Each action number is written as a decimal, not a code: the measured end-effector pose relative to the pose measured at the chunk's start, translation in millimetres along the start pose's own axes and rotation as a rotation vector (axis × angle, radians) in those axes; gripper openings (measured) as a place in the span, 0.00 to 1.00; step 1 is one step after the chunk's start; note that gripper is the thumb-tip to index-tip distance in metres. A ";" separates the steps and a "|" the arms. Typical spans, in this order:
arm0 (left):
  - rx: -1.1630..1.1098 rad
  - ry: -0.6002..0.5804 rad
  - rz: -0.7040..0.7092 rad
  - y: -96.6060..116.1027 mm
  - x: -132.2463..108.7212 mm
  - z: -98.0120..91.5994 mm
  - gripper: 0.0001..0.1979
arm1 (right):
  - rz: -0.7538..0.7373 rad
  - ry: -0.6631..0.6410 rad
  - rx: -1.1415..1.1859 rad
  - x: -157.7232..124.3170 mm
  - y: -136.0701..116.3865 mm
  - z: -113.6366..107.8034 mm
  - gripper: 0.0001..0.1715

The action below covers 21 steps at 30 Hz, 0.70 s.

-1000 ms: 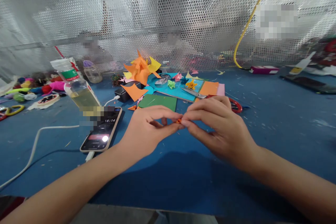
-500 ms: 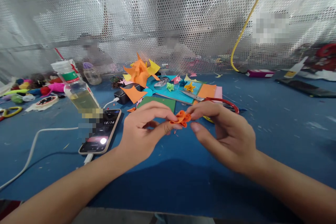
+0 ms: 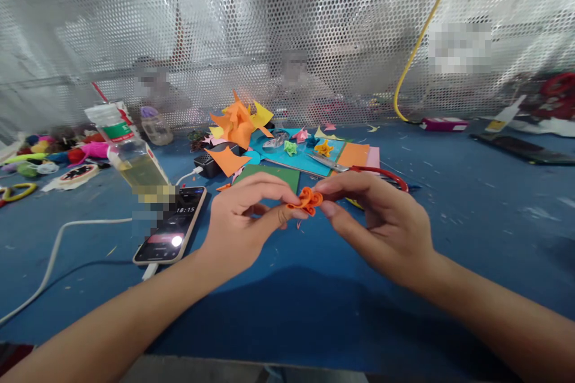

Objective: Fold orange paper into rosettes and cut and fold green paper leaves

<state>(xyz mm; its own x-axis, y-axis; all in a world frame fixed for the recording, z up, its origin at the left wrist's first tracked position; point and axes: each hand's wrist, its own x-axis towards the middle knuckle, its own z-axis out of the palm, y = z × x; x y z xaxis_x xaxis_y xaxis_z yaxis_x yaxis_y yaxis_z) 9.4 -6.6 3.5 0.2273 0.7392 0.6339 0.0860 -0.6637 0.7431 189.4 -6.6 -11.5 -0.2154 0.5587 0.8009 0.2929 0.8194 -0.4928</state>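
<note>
Between my hands is a small orange paper flower (image 3: 308,200) with several petals rolled into curls. My left hand (image 3: 251,221) pinches its left side between thumb and forefinger. From the right, my right hand (image 3: 381,221) has thumb and forefinger at the edge of a curled petal, seemingly pinching it; the exact contact is partly hidden. Behind the hands lie a green paper sheet (image 3: 287,176) and red-handled scissors (image 3: 377,170). Farther back, small folded paper flowers in green (image 3: 290,148), pink (image 3: 300,135) and yellow (image 3: 324,148) rest on blue paper (image 3: 278,152).
A phone (image 3: 173,227) on a white cable lies left of my hands, by a bottle (image 3: 135,158) of yellowish liquid. Orange paper scraps (image 3: 240,122) are heaped beside a black device (image 3: 209,161). Perforated metal (image 3: 269,24) stands behind the blue table (image 3: 287,311).
My right thumb and forefinger have come closer together at the flower's curled petal. The flower has turned slightly, while my left hand keeps its pinch.
</note>
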 end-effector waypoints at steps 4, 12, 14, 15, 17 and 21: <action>-0.042 0.062 -0.038 -3.5 3.0 -0.7 0.04 | 0.054 0.025 0.010 1.9 3.3 1.5 0.07; -0.246 0.327 -0.253 -24.9 22.1 -14.7 0.08 | 0.298 0.064 -0.021 2.6 37.7 6.0 0.05; -0.269 0.411 -0.271 -27.3 28.7 -21.3 0.08 | 0.320 0.032 -0.029 -0.9 45.4 11.1 0.05; -0.274 0.442 -0.272 -28.2 31.2 -24.7 0.07 | 0.318 0.013 -0.044 -2.9 47.5 14.6 0.05; -0.281 0.480 -0.262 -30.0 33.9 -30.4 0.07 | 0.303 -0.055 -0.092 -7.1 48.1 22.9 0.04; -0.264 0.398 -0.301 -32.2 28.3 -31.7 0.09 | 0.244 -0.270 -0.212 -14.0 41.6 35.9 0.06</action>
<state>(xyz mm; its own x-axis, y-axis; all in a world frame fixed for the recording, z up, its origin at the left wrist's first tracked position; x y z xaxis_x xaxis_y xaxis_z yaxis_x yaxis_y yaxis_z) -17.7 39.4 4.3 -0.1578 0.9116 0.3796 -0.1672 -0.4035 0.8996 171.2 24.3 -55.4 -0.3445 0.7696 0.5377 0.5448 0.6303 -0.5531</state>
